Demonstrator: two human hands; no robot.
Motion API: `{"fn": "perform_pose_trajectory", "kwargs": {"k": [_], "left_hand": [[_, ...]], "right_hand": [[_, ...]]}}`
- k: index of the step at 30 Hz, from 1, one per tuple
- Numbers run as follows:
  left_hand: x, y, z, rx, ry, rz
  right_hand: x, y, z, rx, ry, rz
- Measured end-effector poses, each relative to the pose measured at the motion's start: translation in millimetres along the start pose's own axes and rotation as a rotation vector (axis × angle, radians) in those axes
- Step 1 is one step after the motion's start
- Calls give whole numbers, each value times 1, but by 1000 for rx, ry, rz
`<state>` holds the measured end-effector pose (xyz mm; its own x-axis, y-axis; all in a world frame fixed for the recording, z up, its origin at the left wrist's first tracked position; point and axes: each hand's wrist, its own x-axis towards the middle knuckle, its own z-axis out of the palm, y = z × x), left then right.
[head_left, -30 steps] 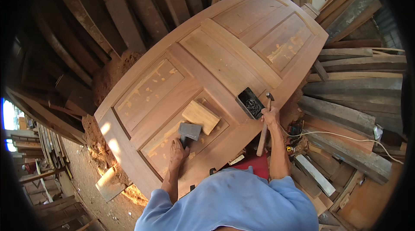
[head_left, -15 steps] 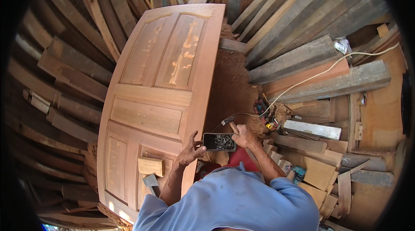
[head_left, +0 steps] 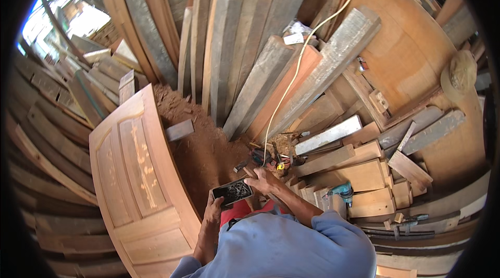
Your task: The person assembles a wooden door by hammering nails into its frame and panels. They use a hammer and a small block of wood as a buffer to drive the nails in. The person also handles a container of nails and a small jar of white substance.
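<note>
A small dark open box [head_left: 227, 199] with several nails [head_left: 238, 190] in it is held in front of my body. My left hand [head_left: 213, 209] is closed on its left end, the thumb at the rim. My right hand [head_left: 264, 181] is closed round the wooden handle of a hammer [head_left: 240, 166], whose metal head points up and away to the left. The right fingers are close to the box's right end; I cannot tell whether they also grip it. To my left lies a panelled wooden door [head_left: 136, 174], its near part out of view.
Long boards [head_left: 229, 43] lean beyond the dirt floor [head_left: 200, 148]. A pale cable [head_left: 291, 77] runs down to tools [head_left: 263, 157] on the ground. At the right are stacked wood offcuts [head_left: 354, 181], a teal power drill [head_left: 342, 192] and a hat [head_left: 459, 72].
My left hand, open beside the box before, has closed on its left end. The view has swung to the right, so the door appears further left. The hammer stays in my right hand.
</note>
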<state>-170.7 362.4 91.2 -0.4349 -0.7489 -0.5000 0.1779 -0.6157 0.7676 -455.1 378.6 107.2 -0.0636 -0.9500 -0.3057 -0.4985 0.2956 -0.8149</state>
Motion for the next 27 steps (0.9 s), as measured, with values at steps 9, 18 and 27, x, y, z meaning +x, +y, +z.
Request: {"fn": "perform_pose_trajectory", "kwargs": {"k": [9,18,27], "left_hand": [[169,98,28,385,-238,-105],[341,122,53,820,-640,26],[344,99,149,626,-806,-164]], "right_hand": [[82,4,-40,158,219,152],[116,-3,-68,261,508,569],[71,12,-100,550,820,654]]}}
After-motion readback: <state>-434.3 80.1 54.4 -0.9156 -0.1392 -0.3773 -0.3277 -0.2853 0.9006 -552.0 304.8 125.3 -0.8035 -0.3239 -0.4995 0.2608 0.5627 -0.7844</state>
